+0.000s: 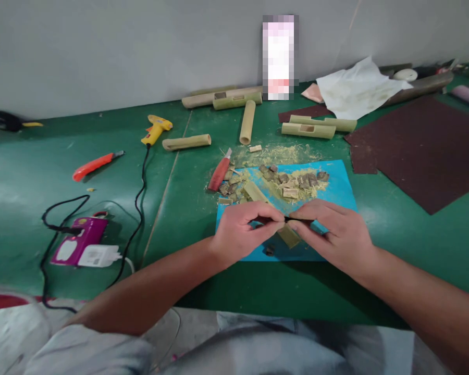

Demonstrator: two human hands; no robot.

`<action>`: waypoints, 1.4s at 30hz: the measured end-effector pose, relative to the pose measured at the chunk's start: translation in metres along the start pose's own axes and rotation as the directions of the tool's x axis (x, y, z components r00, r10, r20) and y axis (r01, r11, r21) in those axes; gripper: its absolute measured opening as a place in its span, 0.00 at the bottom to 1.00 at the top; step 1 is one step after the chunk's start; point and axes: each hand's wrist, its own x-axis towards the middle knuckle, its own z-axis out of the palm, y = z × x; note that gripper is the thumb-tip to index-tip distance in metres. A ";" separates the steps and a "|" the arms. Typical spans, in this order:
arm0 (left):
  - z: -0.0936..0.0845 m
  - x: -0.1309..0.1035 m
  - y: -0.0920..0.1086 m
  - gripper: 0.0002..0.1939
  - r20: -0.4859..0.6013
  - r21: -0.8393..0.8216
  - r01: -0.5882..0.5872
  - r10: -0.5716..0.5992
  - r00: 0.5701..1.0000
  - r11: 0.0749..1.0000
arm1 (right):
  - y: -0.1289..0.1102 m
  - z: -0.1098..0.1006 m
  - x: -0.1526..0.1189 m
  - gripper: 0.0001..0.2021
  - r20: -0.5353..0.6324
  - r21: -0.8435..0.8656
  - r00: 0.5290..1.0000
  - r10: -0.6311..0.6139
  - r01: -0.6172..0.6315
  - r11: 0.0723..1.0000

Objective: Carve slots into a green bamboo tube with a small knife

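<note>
Both hands meet over a blue sheet [346,182]. My left hand [246,226] pinches one end of a small thin dark strip [287,219] between thumb and fingers. My right hand [334,229] is closed on the other end; the fingertips hide most of the strip, so its material is unclear. Under the hands a pale bamboo piece [289,237] lies slantwise on the sheet, partly covered by them. Bamboo shavings and chips [297,182] are heaped just beyond. A red-handled cutter [219,174] rests at the sheet's upper left, blade pointing away.
Cut bamboo tubes [247,122] lie toward the wall. At left are a yellow glue gun [156,129], an orange cutter [97,165] and a purple power strip [78,242] with trailing cords. Dark brown sheets [422,151] and white paper [359,86] lie at right.
</note>
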 end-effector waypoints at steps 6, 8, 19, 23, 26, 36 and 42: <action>-0.003 0.002 -0.001 0.13 0.081 0.038 -0.043 0.039 0.996 0.998 | -0.003 -0.001 0.001 0.08 0.014 0.041 0.998 0.065 -0.066 0.997; -0.003 0.003 -0.002 0.09 0.101 0.050 -0.041 0.036 0.994 0.998 | -0.004 -0.001 0.001 0.08 0.013 0.044 0.997 0.073 -0.074 0.996; 0.000 0.002 -0.001 0.03 0.063 -0.059 0.097 -0.094 0.994 0.994 | 0.000 0.003 0.001 0.07 0.021 0.055 0.998 0.055 -0.056 0.997; 0.001 0.003 -0.001 0.03 0.048 -0.120 0.139 -0.134 0.990 0.983 | 0.001 0.004 0.000 0.06 0.017 0.054 0.999 0.033 -0.034 0.998; 0.000 0.003 0.000 0.02 0.058 -0.135 0.146 -0.139 0.989 0.980 | 0.002 0.004 0.000 0.05 0.008 0.048 1.000 0.001 -0.001 0.999; 0.002 0.002 0.004 0.03 0.107 -0.212 0.273 -0.255 0.961 0.938 | 0.001 0.005 0.000 0.05 -0.007 0.059 1.000 -0.030 0.030 0.998; 0.001 0.003 0.007 0.03 0.117 -0.180 0.261 -0.243 0.963 0.949 | -0.001 0.006 -0.001 0.06 0.014 0.080 1.000 -0.024 0.023 0.997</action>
